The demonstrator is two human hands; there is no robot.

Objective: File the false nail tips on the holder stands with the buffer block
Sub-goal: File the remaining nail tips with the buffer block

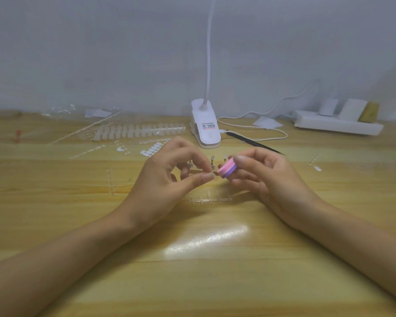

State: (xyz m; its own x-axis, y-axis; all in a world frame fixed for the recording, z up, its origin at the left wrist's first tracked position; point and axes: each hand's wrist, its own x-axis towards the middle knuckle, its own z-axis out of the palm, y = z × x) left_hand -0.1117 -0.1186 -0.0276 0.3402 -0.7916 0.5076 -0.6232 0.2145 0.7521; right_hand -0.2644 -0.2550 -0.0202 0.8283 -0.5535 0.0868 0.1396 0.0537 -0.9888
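Head view: the left grip (pixel 169 179) pinches a holder stand (pixel 198 171) between thumb and forefinger. Its false nail tip (pixel 215 174) points toward the right grip (pixel 268 177). The right grip pinches the buffer block (pixel 226 169), whose end sits against the tip. Spare stands (pixel 213 161) stand just behind both grips on the table (pixel 215 259).

desk (pixel 215 259): your yellow wood-grain top is glossy, with a bright glare patch.
buffer block (pixel 226 170): what you hold looks matt and soft, pink over purple layers.
lamp clip (pixel 205 126): smooth white plastic.
nail tips (pixel 137 131): pale translucent plastic.
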